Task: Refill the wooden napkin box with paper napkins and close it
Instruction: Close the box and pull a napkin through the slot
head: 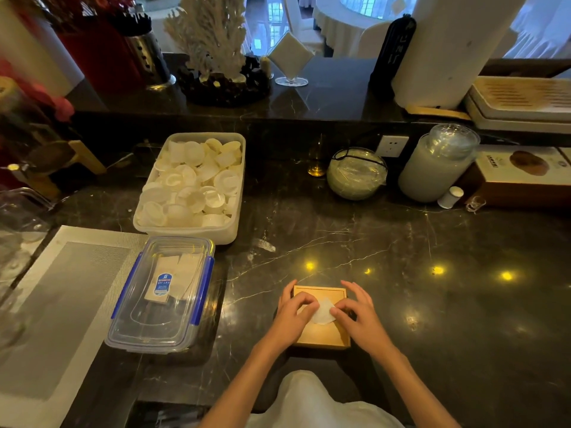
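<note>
Dark, white-veined marble forms the tabletop [448, 304], dotted with yellow reflections of lamps. Nearest the camera, a small wooden box [321, 336] sits on it close to the front edge, its lid on, with a white paper napkin [323, 311] sticking up through the middle of the top. Both hands rest on the box. The left hand [292, 316] lies over the left part of the lid with fingers curled, their tips touching the napkin's left edge. The right hand [360, 313] pinches the napkin's right corner between thumb and forefinger, the other fingers spread loosely above the lid.

Left of the box stands a clear plastic container [160, 295] with blue clips and a closed lid, holding flat paper packets. It overlaps the edge of a grey and white placemat [61, 304] further left. Just behind the container is a white tub [191, 186] heaped with small white plastic cups.

Further back, near the raised ledge, a bowl covered with cling film [355, 174] sits beside a tall glass jar [435, 165] of pale contents, and a cardboard box [519, 177] lies at the right. On the ledge stand a napkin holder [290, 57] and a coral ornament [216, 41].
</note>
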Motion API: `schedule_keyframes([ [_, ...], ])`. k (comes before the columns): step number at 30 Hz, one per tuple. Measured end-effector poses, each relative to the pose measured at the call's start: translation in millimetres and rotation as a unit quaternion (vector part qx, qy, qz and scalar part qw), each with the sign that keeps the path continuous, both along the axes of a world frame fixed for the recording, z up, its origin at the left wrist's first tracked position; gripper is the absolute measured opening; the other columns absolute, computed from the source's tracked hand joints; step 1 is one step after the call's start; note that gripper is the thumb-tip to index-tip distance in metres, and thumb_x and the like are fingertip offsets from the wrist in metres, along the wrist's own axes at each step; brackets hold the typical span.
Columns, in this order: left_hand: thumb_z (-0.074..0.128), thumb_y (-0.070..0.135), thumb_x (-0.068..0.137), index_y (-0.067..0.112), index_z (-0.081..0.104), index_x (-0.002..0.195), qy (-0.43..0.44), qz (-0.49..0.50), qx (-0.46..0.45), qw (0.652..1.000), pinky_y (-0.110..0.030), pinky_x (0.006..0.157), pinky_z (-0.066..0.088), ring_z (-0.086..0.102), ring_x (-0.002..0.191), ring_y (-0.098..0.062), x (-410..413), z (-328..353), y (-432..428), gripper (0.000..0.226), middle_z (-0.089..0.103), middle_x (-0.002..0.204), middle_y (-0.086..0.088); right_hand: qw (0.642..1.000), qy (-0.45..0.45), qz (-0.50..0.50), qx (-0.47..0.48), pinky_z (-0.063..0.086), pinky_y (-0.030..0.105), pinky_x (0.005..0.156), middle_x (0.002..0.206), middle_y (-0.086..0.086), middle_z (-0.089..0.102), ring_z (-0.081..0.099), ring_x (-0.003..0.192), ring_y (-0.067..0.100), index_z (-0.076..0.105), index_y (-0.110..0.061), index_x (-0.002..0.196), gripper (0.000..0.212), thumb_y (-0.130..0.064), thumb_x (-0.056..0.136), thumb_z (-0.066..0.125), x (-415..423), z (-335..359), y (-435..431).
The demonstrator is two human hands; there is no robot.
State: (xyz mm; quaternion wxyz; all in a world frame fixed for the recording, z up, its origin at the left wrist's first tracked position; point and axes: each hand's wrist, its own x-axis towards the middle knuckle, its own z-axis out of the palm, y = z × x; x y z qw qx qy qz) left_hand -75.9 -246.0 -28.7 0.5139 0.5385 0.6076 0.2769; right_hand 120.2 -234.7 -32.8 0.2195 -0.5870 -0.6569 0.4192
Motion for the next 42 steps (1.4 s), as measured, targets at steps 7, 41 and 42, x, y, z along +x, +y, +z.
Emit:
schedule_keyframes([
  [7, 0.054, 0.029, 0.096, 0.031, 0.058, 0.082, -0.014, 0.021, -0.013, 1.000, -0.044, 0.118, 0.022, 0.018, 0.146, -0.014, 0, -5, -2, 0.014, 0.025, 0.153, 0.003, 0.998, 0.045, -0.046, -0.014, 0.018, 0.040, 0.112, 0.146, -0.020, 0.029, 0.017, 0.137, 0.003, 0.070, -0.030, 0.082, 0.010, -0.033, 0.091, 0.065, -11, -5, -5],
  [41, 0.068, 0.025, 0.089, 0.019, 0.066, 0.084, -0.086, 0.134, -0.011, 0.987, -0.036, 0.108, 0.030, 0.034, 0.136, -0.016, 10, -20, -9, 0.008, 0.033, 0.148, 0.012, 0.994, 0.093, -0.060, -0.026, 0.023, 0.031, 0.104, 0.147, -0.027, 0.022, 0.021, 0.134, -0.003, 0.062, -0.026, 0.089, 0.018, -0.037, 0.098, 0.051, -18, -17, -17],
  [42, 0.068, 0.023, 0.088, 0.016, 0.066, 0.083, -0.090, 0.139, -0.020, 0.986, -0.035, 0.106, 0.031, 0.035, 0.134, -0.015, 11, -19, -8, 0.009, 0.033, 0.147, 0.013, 0.993, 0.093, -0.061, -0.029, 0.022, 0.030, 0.104, 0.148, -0.025, 0.021, 0.021, 0.135, -0.003, 0.061, -0.025, 0.089, 0.018, -0.037, 0.098, 0.050, -18, -16, -17],
])
